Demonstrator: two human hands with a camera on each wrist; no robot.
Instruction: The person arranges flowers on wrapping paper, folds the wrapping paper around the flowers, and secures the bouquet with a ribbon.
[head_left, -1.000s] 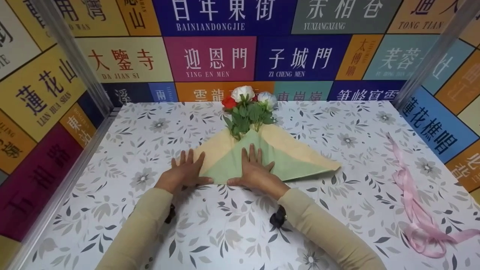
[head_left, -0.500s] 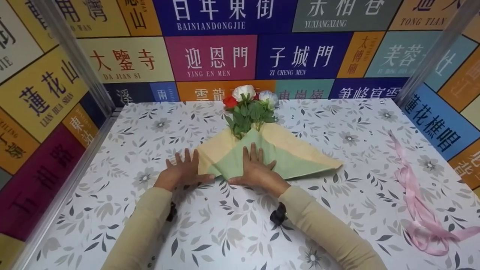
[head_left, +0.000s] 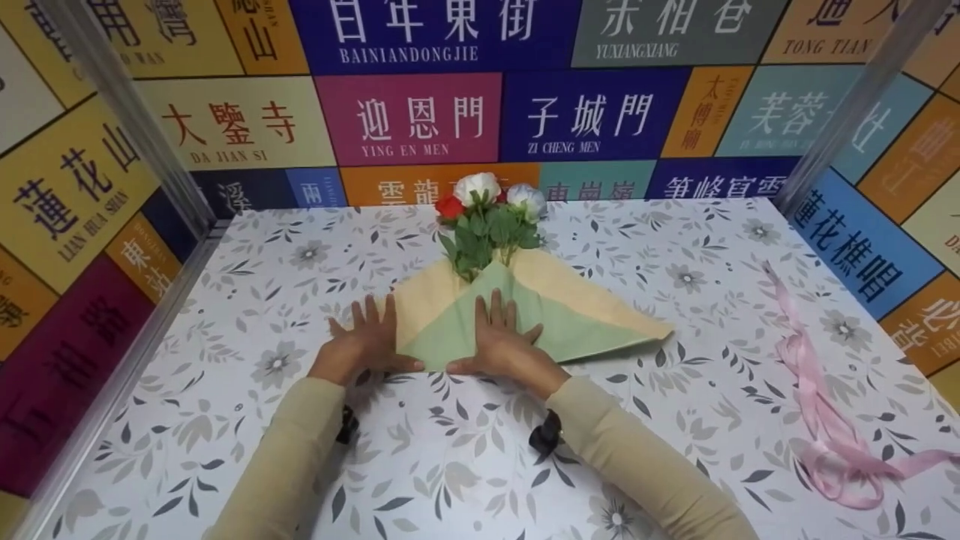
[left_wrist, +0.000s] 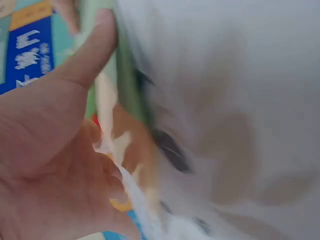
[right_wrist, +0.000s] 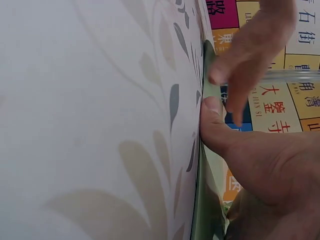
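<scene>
Surroundings, left to right: coloured sign panels (head_left: 79, 195) with Chinese lettering fill the left side, continuing as a sign wall (head_left: 409, 120) across the top and down the right. The floral-patterned desk (head_left: 225, 375) spans the centre. Left hand (head_left: 356, 351), lower centre-left: fingers spread wide, at the left edge of the wrapping paper (head_left: 585, 328), thumb along its bottom edge. Right hand (head_left: 506, 343), just right of centre: fingers extended, thumb apart, resting on the paper's green front and covering part of it. Pink ribbon (head_left: 821, 405) trails loosely down the right of the desk, well apart from the paper.

Bouquet: at frame centre, blooms toward the top. Red bloom (head_left: 448, 208) at left, white bloom (head_left: 478, 189) in the middle, bluish-white bloom (head_left: 527, 201) at right; green leaves (head_left: 495, 232) below. Paper is cream with a green lower fold, its peak over the stems, right corner flaring out.

Obscured: left wrist view blurred; red bloom partly behind the white one; lower stems under paper; both sleeves (head_left: 645, 457) cut off at the bottom edge.
</scene>
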